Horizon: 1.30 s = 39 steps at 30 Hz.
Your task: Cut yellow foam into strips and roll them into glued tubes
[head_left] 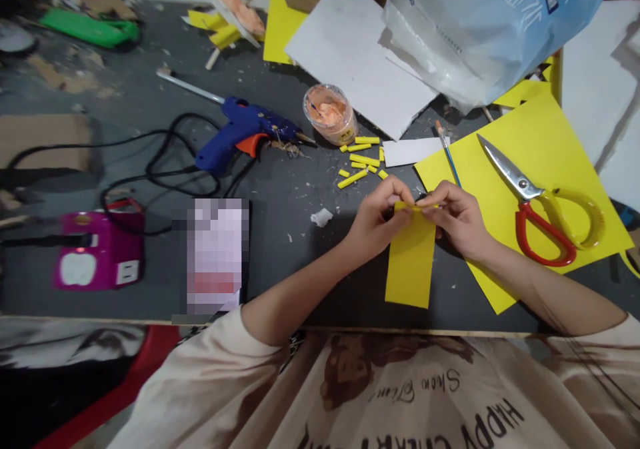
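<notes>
Both hands pinch the far edge of a yellow paper strip (pixel 411 262), which hangs down toward the table's front edge. My left hand (pixel 383 214) is closed on the strip's left corner, thumb on top. Close beside it, my right hand (pixel 457 216) grips the right corner, where the edge looks folded or rolled. The fingertips nearly meet and partly hide that edge. Just beyond the hands lie several small yellow paper rolls (pixel 364 159) and a white strip (pixel 415 151). A blue-handled paintbrush (pixel 451 158) rests past my right hand.
Scissors (pixel 525 186) with red and yellow handles lie on a large yellow sheet (pixel 555 142) at right. An open jar (pixel 330 116) of peach paste stands beyond. Leftward are a blue glue gun (pixel 240 129) with its cord, a purple box (pixel 100 249) and a blurred-out rectangular object (pixel 217 256).
</notes>
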Available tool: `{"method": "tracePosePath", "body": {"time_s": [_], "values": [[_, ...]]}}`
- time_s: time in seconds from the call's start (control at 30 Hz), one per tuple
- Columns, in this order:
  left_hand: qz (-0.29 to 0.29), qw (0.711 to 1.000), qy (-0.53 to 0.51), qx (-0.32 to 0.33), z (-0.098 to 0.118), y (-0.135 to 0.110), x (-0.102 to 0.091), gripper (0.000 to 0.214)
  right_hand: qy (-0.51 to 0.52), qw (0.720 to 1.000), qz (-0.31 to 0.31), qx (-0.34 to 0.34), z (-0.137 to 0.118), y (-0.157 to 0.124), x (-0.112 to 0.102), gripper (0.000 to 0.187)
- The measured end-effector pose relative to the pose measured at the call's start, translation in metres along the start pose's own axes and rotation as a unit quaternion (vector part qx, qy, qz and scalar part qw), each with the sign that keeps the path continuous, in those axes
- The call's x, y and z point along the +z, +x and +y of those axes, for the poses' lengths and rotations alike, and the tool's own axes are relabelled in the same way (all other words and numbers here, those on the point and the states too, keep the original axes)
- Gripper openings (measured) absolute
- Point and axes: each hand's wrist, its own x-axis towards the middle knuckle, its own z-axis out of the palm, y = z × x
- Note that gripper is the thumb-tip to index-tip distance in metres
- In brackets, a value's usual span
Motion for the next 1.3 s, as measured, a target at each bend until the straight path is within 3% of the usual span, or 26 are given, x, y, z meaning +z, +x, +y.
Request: {"method": "tracePosePath", "body": {"time_s": [0.17,0.37,0.6,0.7,0.8,0.9,1.07,1.17,1.3], "values": [[0.017,0.999,0.030,-0.002,-0.001,-0.002,0.003,0.031,-0.040,0.999,0.013,-0.005,-0.005,-0.002,0.004,0.011],[0.055,0.997,-0.037,-0.038,-0.001,-0.004,0.006,0.034,-0.044,0.997,0.056,-0.040,-0.004,-0.002,0.006,0.014],[0.039,0.993,-0.095,-0.066,-0.005,-0.003,0.002,0.027,0.048,0.997,0.048,-0.025,0.002,0.000,0.000,0.009],[0.022,0.997,-0.063,-0.048,-0.004,-0.004,0.001,0.031,0.034,0.999,0.035,0.016,0.000,0.000,-0.002,0.006],[0.018,1.000,-0.016,-0.016,-0.002,-0.006,0.001,0.032,0.010,0.999,0.017,0.039,-0.003,0.000,-0.001,0.018],[0.013,1.000,0.007,0.000,-0.003,-0.007,0.001,0.027,-0.015,0.999,0.028,0.013,-0.002,0.001,0.000,0.014],[0.078,0.995,0.033,0.046,-0.001,-0.003,0.000,0.029,0.025,0.998,0.044,-0.024,0.004,0.002,-0.001,0.009],[0.085,0.996,-0.007,0.041,-0.001,-0.001,0.000,0.031,0.067,0.997,0.032,-0.011,0.004,0.003,-0.001,0.005],[0.085,0.991,-0.098,-0.013,-0.007,0.000,0.000,0.033,0.101,0.993,0.054,0.036,-0.001,0.004,0.000,0.006]]}}
